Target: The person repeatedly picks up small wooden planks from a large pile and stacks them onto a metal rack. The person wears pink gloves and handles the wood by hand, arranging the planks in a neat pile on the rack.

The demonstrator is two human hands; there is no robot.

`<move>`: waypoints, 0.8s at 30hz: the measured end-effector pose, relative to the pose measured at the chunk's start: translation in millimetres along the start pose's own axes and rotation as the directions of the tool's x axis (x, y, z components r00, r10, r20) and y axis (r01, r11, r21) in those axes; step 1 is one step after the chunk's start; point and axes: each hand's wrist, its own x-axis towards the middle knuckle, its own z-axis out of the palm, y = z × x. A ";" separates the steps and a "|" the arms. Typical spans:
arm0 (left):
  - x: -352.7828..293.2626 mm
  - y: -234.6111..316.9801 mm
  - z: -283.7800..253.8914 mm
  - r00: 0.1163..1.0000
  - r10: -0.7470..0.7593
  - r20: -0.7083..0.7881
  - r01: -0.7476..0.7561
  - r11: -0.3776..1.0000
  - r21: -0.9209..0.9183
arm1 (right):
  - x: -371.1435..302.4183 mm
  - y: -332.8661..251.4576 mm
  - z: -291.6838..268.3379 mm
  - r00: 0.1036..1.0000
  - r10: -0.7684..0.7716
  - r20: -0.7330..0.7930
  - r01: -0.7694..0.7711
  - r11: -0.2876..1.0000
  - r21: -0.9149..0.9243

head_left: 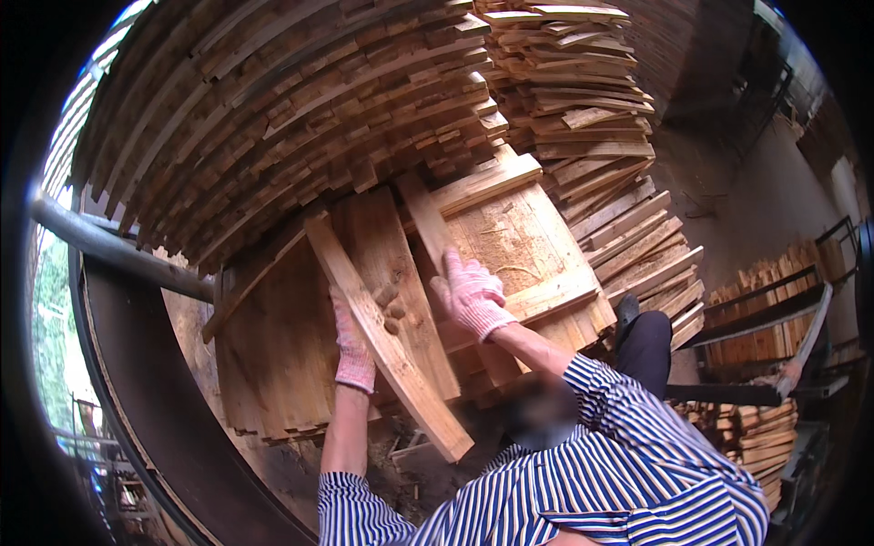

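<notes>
My left hand [353, 350], in a pinkish knitted glove, grips a long narrow wooden board [401, 364] from its left side. Brownish fingertips seem to show past the board's right edge. This board slants from upper left down toward me. My right hand [473, 293], gloved alike, closes over a second wooden board [425, 214], thumb on the left side and fingers toward the right; part of this board is hidden under the hand. Between the two boards lies a wider flat plank [378, 237]. All of them rest over a layer of wide planks [273, 364].
A tall stack of boards [300, 100] rises in front, with another uneven stack [583, 109] at the right. Sawdust [510, 237] covers planks beside my right hand. A metal pipe [118, 246] runs along the left. A metal frame [774, 364] with upright wood pieces stands far right.
</notes>
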 end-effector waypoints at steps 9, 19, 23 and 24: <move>17.2 -18.9 -7.2 0.956 0.214 -0.202 -0.147 0.941 0.304 | -19.1 -41.4 -12.9 0.978 -0.187 -0.093 0.202 0.957 0.206; 102.7 -56.8 22.0 0.865 0.128 0.484 -0.180 -0.823 0.539 | -2.5 51.6 -34.9 0.979 0.081 -0.189 -0.021 0.955 0.297; 113.5 -37.2 -19.4 0.846 0.160 0.509 -0.195 -0.796 0.574 | 23.1 8.3 0.4 0.999 0.018 -0.029 -0.007 0.937 0.348; 116.2 -32.8 -29.9 0.834 0.163 0.528 -0.205 -0.795 0.570 | 25.4 0.6 6.0 0.999 0.039 -0.036 -0.024 0.936 0.350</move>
